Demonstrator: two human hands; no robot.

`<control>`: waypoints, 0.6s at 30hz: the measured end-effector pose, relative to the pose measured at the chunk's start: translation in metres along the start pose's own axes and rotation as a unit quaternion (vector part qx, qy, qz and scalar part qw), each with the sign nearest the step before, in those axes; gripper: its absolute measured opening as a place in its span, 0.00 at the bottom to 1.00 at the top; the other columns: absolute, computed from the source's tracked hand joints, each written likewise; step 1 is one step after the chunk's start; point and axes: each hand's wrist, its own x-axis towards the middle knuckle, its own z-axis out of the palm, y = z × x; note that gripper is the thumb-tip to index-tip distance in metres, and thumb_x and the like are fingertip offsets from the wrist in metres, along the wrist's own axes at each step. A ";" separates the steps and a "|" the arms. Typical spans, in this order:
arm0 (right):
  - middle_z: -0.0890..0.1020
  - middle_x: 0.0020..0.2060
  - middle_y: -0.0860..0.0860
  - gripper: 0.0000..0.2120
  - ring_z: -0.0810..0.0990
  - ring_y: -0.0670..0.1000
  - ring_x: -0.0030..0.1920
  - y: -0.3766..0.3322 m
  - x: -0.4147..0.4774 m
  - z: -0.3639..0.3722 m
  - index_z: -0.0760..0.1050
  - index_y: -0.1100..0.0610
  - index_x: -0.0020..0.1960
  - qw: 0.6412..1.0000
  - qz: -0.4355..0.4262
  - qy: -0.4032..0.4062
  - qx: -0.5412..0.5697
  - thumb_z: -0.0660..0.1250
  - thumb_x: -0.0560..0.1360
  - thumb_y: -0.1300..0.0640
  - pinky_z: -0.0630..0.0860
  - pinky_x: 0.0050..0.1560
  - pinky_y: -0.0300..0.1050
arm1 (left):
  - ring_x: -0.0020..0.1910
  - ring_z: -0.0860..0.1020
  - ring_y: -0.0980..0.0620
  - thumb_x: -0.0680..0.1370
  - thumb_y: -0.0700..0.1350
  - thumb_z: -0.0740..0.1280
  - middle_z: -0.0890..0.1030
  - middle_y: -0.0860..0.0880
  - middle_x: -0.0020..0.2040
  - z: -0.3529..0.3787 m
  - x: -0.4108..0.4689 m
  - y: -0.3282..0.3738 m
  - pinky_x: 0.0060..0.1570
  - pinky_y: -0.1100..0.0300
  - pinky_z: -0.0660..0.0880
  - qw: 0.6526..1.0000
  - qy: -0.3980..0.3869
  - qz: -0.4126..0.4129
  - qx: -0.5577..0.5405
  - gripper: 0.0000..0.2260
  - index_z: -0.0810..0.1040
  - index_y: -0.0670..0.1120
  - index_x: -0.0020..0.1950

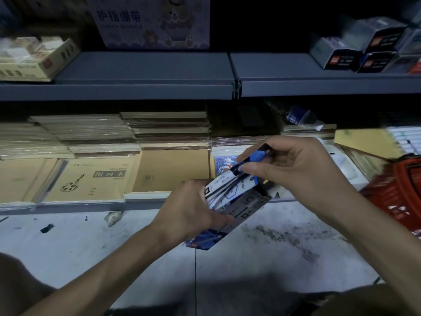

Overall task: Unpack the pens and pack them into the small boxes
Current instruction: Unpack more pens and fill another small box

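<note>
Dim shop shelves point(145, 74) are facing me; my left hand point(189, 208) is gripping the small box point(247, 207), right hand point(296, 169) pinching the pen pack point(227, 187); a skewed push risks jamming it.

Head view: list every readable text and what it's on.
"护指绷带": pale carton, top shelf.
"图画本", upside down: tan drawing book.
"G1", probably: grey pen box, held.
Pen pack and black boxes: print too blurred.
</note>
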 end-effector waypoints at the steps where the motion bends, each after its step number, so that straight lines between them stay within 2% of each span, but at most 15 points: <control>1: 0.88 0.42 0.57 0.13 0.87 0.52 0.42 -0.001 0.000 -0.002 0.84 0.64 0.46 1.000 -0.001 0.008 0.010 0.77 0.67 0.57 0.84 0.46 0.42 | 0.38 0.83 0.62 0.62 0.56 0.84 0.86 0.59 0.41 -0.001 0.000 0.001 0.40 0.59 0.82 1.000 -0.001 0.001 -0.002 0.19 0.83 0.53 0.47; 3: 0.87 0.39 0.55 0.12 0.87 0.51 0.39 -0.003 0.001 -0.004 0.83 0.62 0.44 1.000 -0.006 0.023 0.020 0.76 0.65 0.55 0.82 0.41 0.38 | 0.38 0.83 0.62 0.62 0.56 0.84 0.86 0.59 0.41 -0.002 0.000 0.001 0.41 0.57 0.83 1.000 -0.003 0.002 0.001 0.19 0.83 0.53 0.47; 5: 0.85 0.33 0.53 0.09 0.83 0.46 0.31 -0.004 0.002 -0.004 0.81 0.61 0.42 0.999 -0.006 0.029 0.028 0.76 0.66 0.57 0.75 0.34 0.31 | 0.39 0.83 0.62 0.63 0.56 0.84 0.86 0.59 0.42 -0.002 0.001 0.000 0.43 0.54 0.84 1.000 -0.007 -0.004 -0.001 0.19 0.83 0.53 0.48; 7: 0.85 0.31 0.55 0.07 0.79 0.45 0.27 -0.005 0.003 -0.007 0.82 0.60 0.42 0.999 -0.003 0.037 0.031 0.76 0.68 0.58 0.70 0.29 0.32 | 0.40 0.84 0.60 0.64 0.55 0.84 0.86 0.58 0.43 -0.003 0.002 0.000 0.43 0.52 0.84 1.000 -0.011 -0.007 -0.004 0.18 0.84 0.53 0.49; 10: 0.85 0.32 0.58 0.03 0.75 0.48 0.25 -0.002 0.002 -0.010 0.82 0.59 0.43 0.998 -0.021 0.053 0.016 0.75 0.73 0.63 0.70 0.28 0.38 | 0.40 0.84 0.59 0.65 0.54 0.84 0.87 0.57 0.43 -0.004 0.004 0.001 0.43 0.54 0.84 1.000 -0.022 -0.009 0.006 0.18 0.84 0.52 0.49; 14: 0.86 0.35 0.57 0.01 0.79 0.55 0.29 -0.006 0.003 -0.016 0.82 0.60 0.46 0.993 -0.032 0.107 0.026 0.74 0.75 0.65 0.72 0.29 0.42 | 0.39 0.83 0.60 0.64 0.55 0.84 0.86 0.57 0.43 -0.007 0.006 -0.005 0.43 0.57 0.83 0.999 -0.020 -0.011 0.028 0.18 0.83 0.52 0.49; 18: 0.86 0.38 0.53 0.03 0.87 0.55 0.39 -0.018 0.006 -0.040 0.78 0.58 0.47 0.978 -0.012 0.186 0.096 0.70 0.79 0.64 0.75 0.31 0.43 | 0.41 0.83 0.60 0.63 0.52 0.85 0.86 0.57 0.45 -0.007 0.004 -0.018 0.43 0.59 0.82 0.999 -0.021 -0.031 0.001 0.18 0.83 0.54 0.48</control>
